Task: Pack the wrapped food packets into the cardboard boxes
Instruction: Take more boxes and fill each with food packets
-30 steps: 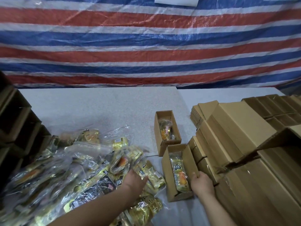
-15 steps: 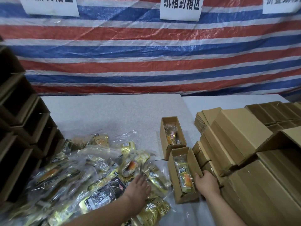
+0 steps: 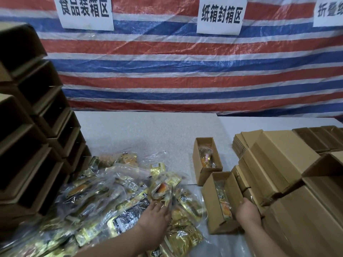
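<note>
My left hand [image 3: 155, 217] lies flat on the packets [image 3: 130, 217], apparently gripping none. My right hand [image 3: 247, 213] holds the near box [image 3: 210, 201]; next I must pinch one packet.

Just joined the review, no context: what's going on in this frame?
A person is packing wrapped food packets into small cardboard boxes. The left hand reaches into the pile of packets, fingers on one of them. The right hand grips the right wall of the near open box, which already holds a packet. The far open box also holds one. Flat and folded cartons are stacked at right, with empty boxes stacked at left.
</note>
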